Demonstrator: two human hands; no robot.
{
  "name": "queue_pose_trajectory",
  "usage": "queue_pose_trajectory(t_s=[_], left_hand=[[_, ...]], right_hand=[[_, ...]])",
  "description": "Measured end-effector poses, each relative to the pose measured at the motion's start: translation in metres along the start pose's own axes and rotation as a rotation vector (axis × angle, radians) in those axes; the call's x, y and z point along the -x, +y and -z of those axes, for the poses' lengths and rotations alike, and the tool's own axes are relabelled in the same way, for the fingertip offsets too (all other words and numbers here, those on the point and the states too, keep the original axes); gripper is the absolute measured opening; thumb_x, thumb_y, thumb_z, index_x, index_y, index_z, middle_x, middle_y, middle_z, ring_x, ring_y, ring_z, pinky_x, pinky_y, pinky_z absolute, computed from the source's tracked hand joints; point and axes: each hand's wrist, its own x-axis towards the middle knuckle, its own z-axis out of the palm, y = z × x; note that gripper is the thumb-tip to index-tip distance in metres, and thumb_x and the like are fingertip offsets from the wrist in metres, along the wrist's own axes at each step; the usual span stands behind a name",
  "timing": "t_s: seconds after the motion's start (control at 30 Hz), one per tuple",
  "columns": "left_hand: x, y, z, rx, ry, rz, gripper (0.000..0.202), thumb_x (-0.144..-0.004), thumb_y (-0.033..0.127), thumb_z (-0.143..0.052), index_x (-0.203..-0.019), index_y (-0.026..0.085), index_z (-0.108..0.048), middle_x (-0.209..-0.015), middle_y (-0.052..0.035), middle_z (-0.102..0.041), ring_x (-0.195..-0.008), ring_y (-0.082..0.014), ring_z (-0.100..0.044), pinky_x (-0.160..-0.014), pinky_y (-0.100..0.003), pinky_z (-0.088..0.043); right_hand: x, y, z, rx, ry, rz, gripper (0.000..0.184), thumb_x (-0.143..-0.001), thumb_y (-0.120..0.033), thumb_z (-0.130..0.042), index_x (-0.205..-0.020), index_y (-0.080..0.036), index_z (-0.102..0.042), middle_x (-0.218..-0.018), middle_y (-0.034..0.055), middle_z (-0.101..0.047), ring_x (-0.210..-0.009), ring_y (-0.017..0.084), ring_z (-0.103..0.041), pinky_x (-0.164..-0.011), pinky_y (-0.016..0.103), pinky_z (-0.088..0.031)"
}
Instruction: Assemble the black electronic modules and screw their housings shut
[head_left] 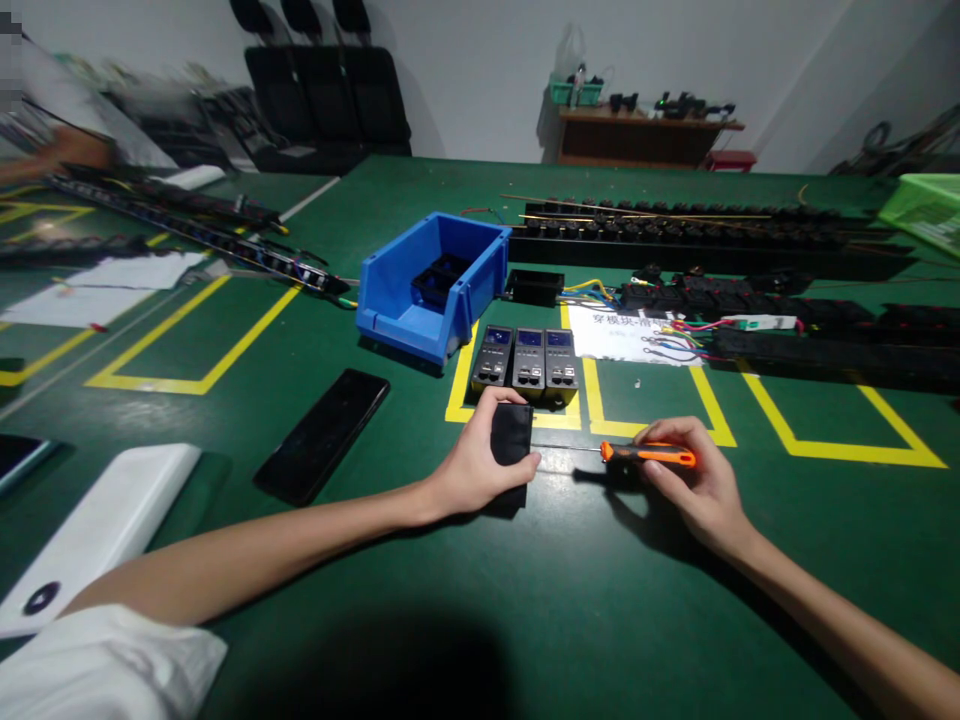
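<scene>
My left hand is closed around a small black box-shaped module, fingers over its top and thumb on its right side. In my right hand is a screwdriver with an orange and black handle, held level. Its thin shaft points left, and the tip reaches the module's right side; whether it touches a screw is too small to tell. Just beyond the module stand three black modules with small blue displays and sockets, side by side inside a yellow tape outline.
A blue bin with black parts inside stands behind to the left. A black phone and a white device lie left. Wired black strips and a printed sheet are at the right. A person's arm is far left.
</scene>
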Motion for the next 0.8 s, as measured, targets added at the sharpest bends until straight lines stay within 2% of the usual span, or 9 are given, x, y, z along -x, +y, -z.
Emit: queue_pose_trajectory(t_s=[0.17,0.37,0.57,0.7,0.8], left_hand=[[-0.0002,-0.0009,-0.0001,-0.007,0.004,0.008,0.048,-0.073,0.023,-0.066,-0.114,0.022,-0.04,-0.096,-0.001,-0.048,-0.083,-0.0159,-0.049,-0.074,-0.028,-0.043],[0.0001,-0.0004,-0.0008,-0.004,-0.007,0.004,0.048,-0.073,0.022,-0.066,-0.114,0.022,-0.04,-0.094,-0.0003,-0.047,-0.082,-0.015,-0.048,-0.074,-0.027,-0.043],[0.0001,-0.0011,-0.0004,-0.01,-0.001,-0.01,0.048,-0.073,0.022,-0.066,-0.114,0.022,-0.041,-0.098,-0.0009,-0.048,-0.085,-0.0156,-0.049,-0.077,-0.027,-0.043],[0.0,-0.0013,-0.0003,-0.013,0.0,-0.022,0.049,-0.073,0.022,-0.066,-0.115,0.022,-0.041,-0.1,-0.0012,-0.048,-0.089,-0.0162,-0.05,-0.08,-0.028,-0.043],[0.0,-0.0011,-0.0002,-0.011,0.006,-0.026,0.049,-0.073,0.021,-0.066,-0.114,0.022,-0.041,-0.101,-0.0014,-0.049,-0.09,-0.0167,-0.05,-0.081,-0.028,-0.043]], right_hand=[[0.0013,-0.0005,0.0002,0.045,0.034,-0.01,0.013,-0.085,-0.03,-0.064,-0.094,-0.023,-0.058,-0.088,0.0039,-0.061,-0.077,0.017,-0.06,-0.068,0.028,-0.049],[0.0015,-0.0012,0.0013,0.093,0.067,-0.063,0.015,-0.083,-0.033,-0.066,-0.089,-0.02,-0.061,-0.074,0.0023,-0.065,-0.062,0.015,-0.061,-0.057,0.026,-0.048],[0.0018,0.0028,0.0,0.009,0.031,-0.098,0.017,-0.087,-0.036,-0.061,-0.086,-0.019,-0.061,-0.054,-0.0041,-0.053,-0.045,0.01,-0.047,-0.045,0.022,-0.038],[0.0019,0.0042,0.0004,0.001,0.003,-0.126,0.018,-0.089,-0.037,-0.058,-0.084,-0.019,-0.059,-0.053,-0.0055,-0.048,-0.045,0.01,-0.043,-0.044,0.022,-0.034],[0.0015,0.0032,0.0015,0.029,-0.025,-0.092,0.015,-0.089,-0.035,-0.058,-0.089,-0.02,-0.057,-0.063,-0.003,-0.054,-0.052,0.012,-0.051,-0.05,0.023,-0.04]])
